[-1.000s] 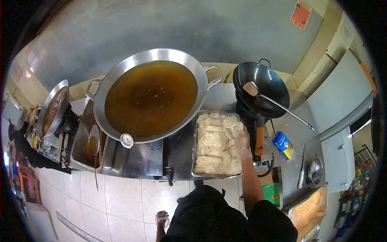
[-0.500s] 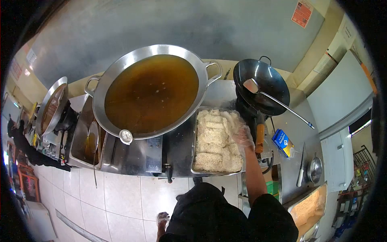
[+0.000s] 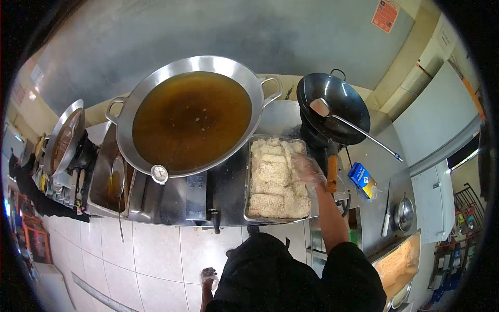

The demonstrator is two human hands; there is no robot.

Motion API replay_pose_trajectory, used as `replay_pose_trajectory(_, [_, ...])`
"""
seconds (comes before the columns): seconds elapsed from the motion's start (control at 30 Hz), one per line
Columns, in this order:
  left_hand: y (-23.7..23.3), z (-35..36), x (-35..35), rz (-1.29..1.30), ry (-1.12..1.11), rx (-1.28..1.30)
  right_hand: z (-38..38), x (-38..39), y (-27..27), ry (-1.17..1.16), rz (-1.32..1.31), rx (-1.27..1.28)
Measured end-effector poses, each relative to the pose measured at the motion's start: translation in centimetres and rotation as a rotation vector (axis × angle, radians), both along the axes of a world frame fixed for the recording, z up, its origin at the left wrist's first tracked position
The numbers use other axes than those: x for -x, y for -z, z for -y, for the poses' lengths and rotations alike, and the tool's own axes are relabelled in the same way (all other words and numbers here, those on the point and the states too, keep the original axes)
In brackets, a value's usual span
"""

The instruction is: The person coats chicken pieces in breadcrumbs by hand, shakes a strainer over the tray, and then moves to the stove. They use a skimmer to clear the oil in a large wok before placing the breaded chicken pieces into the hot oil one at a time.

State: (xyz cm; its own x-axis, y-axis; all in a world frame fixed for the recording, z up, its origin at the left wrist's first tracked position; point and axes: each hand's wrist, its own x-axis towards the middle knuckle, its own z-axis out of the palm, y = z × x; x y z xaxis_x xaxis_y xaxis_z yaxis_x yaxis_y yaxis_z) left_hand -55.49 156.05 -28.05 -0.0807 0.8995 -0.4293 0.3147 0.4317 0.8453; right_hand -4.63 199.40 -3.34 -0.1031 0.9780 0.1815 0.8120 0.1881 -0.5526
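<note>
A metal tray (image 3: pixel 246 200) of breaded, crumb-coated pieces (image 3: pixel 270 169) stands in front of me. My right hand (image 3: pixel 310 174), in a clear plastic glove, reaches over the tray's right side and touches the pieces there. Its fingertips blend into the pale coating, so I cannot make out whether they grip a piece. My left hand (image 3: pixel 209 278), also gloved, hangs low over the floor, away from the counter, fingers loosely apart with nothing visible in them. Left of the tray sits a wide two-handled metal pan (image 3: pixel 205 65) of brown oil (image 3: pixel 192 119), with a dial thermometer (image 3: pixel 159 173) at its rim.
At the right stands a black wok (image 3: pixel 353 99) with a metal spatula (image 3: pixel 358 130) across it; its wooden handle (image 3: pixel 332 174) juts close to my right wrist. Beyond lie a blue-yellow box (image 3: pixel 362 180), a knife (image 3: pixel 386 218) and a tray of crumbs (image 3: pixel 399 264). A person's dark sleeve (image 3: pixel 41 200) shows far left.
The view has shifted slightly. My right hand stays at the tray's right side, only slightly moved over the pieces. My left hand still hangs low.
</note>
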Motion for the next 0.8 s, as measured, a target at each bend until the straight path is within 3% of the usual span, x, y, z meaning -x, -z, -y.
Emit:
replay_pose_trajectory(0.17, [-2.6,-0.2,-2.0,-0.021,-0.148,0.229,5.2,-1.1,1.5,-0.154,0.063,0.104])
replay_pose_trajectory(0.23, [-9.5,-2.6,-4.2,-0.021,-0.252,0.487,6.0,-2.1,4.3,-0.197,0.087,0.149])
replay_pose_trajectory(0.3, [-8.4,-1.6,-4.0,-0.027,-0.126,0.369,5.8,-2.1,4.9,-0.225,0.173,0.151])
replay_pose_trajectory(0.4, [-7.6,-1.6,-3.1,0.034,-0.048,0.456,5.7,-0.6,1.2,-0.278,0.587,0.233])
replay_pose_trajectory(0.47, [-5.7,-0.9,-2.2,0.597,-0.471,0.341,5.4,-0.6,0.3,-0.306,0.547,0.289])
replay_pose_trajectory(0.53, [-2.2,0.0,-2.0,0.386,-0.359,0.111,5.5,-0.6,-0.2,-0.306,0.433,0.300])
replay_pose_trajectory(0.57, [0.2,0.1,-1.3,0.439,-0.439,0.157,5.8,-0.5,-0.5,-0.287,0.370,0.283])
replay_pose_trajectory(0.6, [-0.9,-0.4,-1.2,0.654,-0.558,0.136,5.9,-0.3,-1.1,-0.261,0.303,0.251])
replay_pose_trajectory(0.67, [-2.9,-1.2,-1.5,0.400,-0.548,0.246,6.4,0.3,-2.7,-0.191,0.153,0.152])
replay_pose_trajectory(0.8, [-2.1,-0.3,-1.7,0.484,-0.551,0.189,7.2,2.8,-6.6,-0.051,-0.111,-0.074])
